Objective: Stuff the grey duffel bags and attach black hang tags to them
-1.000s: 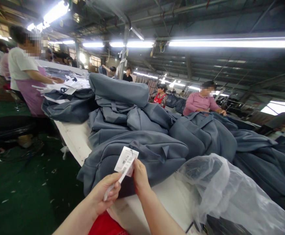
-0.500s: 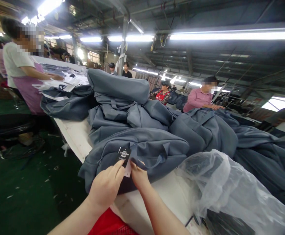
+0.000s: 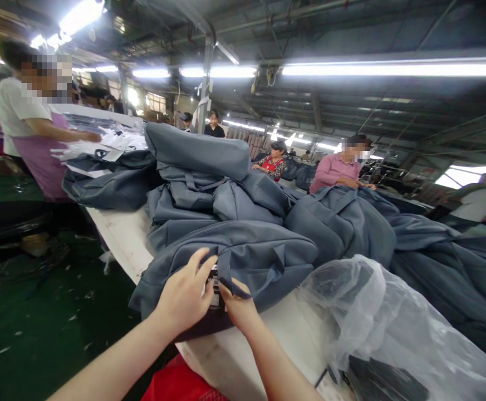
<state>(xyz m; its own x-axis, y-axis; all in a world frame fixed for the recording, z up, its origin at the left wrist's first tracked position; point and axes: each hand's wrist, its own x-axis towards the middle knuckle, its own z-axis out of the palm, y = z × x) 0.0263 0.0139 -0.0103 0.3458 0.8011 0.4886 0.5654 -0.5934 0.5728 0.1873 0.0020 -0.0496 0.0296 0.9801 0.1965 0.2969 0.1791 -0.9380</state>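
Note:
A blue-grey bag (image 3: 251, 245) lies on the white table in front of me, with a strap (image 3: 225, 266) running down its near side. A black tag with white print (image 3: 215, 295) hangs between my hands beside the strap. My left hand (image 3: 188, 287) is at the tag's left edge, its fingers apart and partly over the tag. My right hand (image 3: 236, 301) is closed round the lower part of the strap, its fingertips partly hidden behind it.
More blue-grey bags (image 3: 201, 150) are piled behind and to the right. Clear plastic wrapping (image 3: 376, 312) lies at the right. The table's left edge (image 3: 117, 245) borders a green floor. A person in a purple apron (image 3: 44, 145) stands at the left; others work further back.
My left hand has shifted up and its fingers have spread from their earlier pinch on the tag. The tag now sits lower, near the strap. The view has shifted slightly.

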